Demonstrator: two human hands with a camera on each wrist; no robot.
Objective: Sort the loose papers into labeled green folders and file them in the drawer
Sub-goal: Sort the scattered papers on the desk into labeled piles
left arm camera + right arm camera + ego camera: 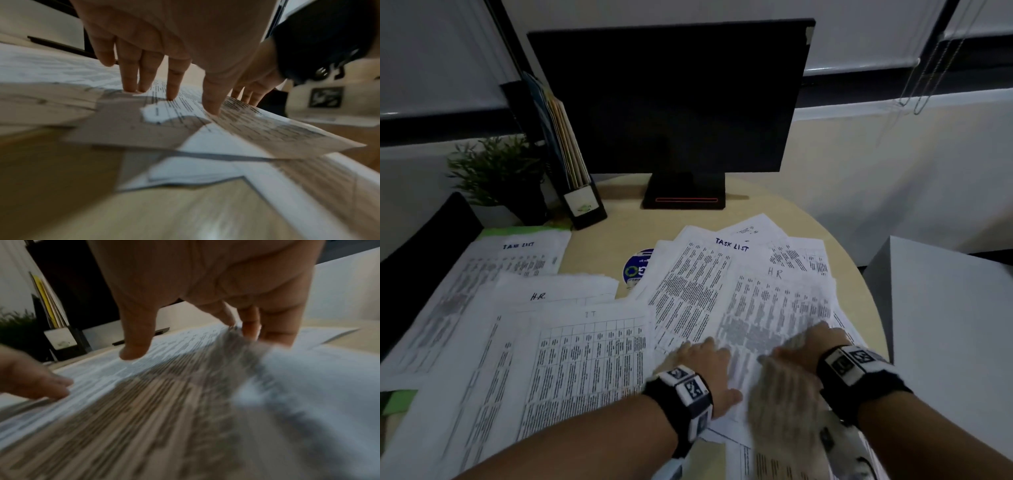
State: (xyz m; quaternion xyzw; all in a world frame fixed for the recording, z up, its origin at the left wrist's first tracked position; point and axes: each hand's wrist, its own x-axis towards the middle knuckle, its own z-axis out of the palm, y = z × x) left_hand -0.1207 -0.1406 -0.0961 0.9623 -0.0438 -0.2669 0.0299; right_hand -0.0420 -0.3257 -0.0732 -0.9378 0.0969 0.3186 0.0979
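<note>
Sorting step, mid-pile. Left hand [705, 356] flat, fingers straight, pressing HR sheet [774, 308] on worktop [599, 246]; right hand [804, 346] pinching its lifted edge. Next: likely carry to HR stack [558, 291], green folder [524, 230] beyond.

You see white papers [592, 346] printed with dense black tables, headed in blue ink, on a pale beige worktop [599, 253]; a green folder [517, 230] edge, a black monitor [671, 99], a round blue sticker [637, 269]
</note>
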